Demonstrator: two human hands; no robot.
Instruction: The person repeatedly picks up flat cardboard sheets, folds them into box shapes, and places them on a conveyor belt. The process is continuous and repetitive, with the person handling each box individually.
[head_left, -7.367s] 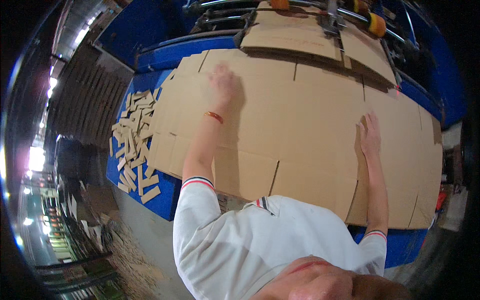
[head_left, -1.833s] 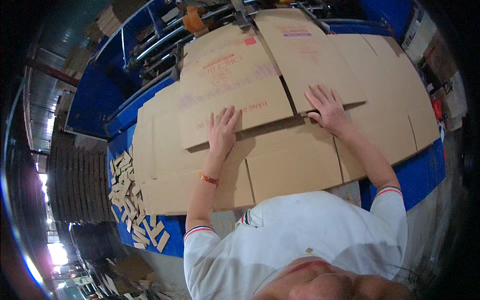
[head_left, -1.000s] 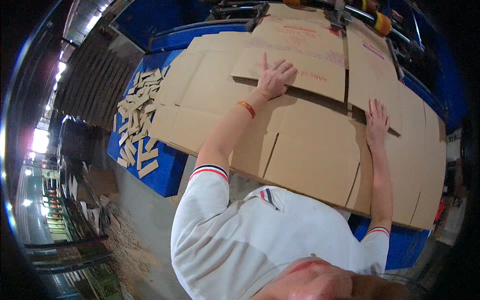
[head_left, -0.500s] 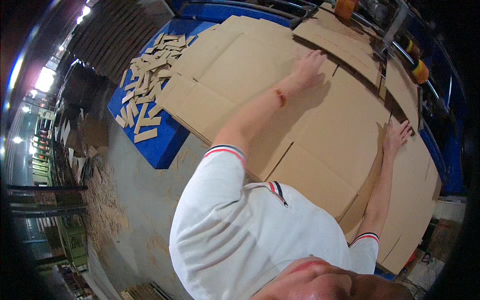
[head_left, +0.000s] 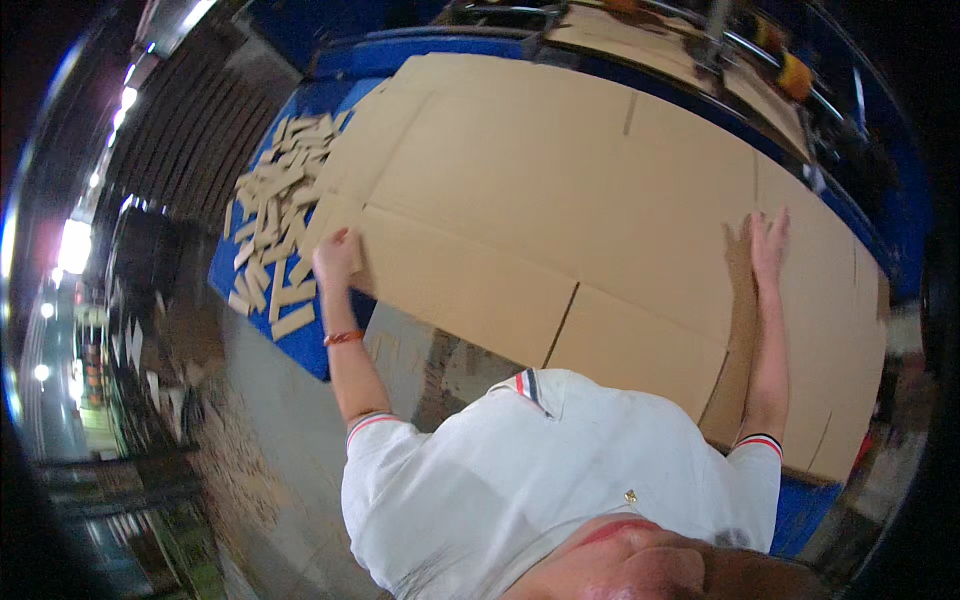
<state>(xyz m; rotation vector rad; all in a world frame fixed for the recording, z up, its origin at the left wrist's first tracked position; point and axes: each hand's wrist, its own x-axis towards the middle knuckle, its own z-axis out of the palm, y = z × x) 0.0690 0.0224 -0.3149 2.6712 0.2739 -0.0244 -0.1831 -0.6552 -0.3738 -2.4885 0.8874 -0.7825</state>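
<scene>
A large flat cardboard sheet (head_left: pixel 500 170), creased and slotted, lies in front of me on a blue table (head_left: pixel 318 362). My left hand (head_left: pixel 338 258) is closed at the sheet's left edge, near its front corner, with the fingertips partly hidden. On the sheet's right part rests my right hand (head_left: pixel 768 250), its fingers stretched out toward the far side and holding nothing.
Many small cardboard strips (head_left: pixel 285 190) are heaped on the table's left end. Beyond the far edge stands a machine with metal bars and an orange roller (head_left: pixel 795 75), with more cardboard (head_left: pixel 640 40) under it. Scraps (head_left: pixel 235 440) litter the floor at left.
My left hand has come back from the sheet's far edge to its left edge and closed there. The right hand has shifted slightly left. The cardboard at the machine now lies farther off.
</scene>
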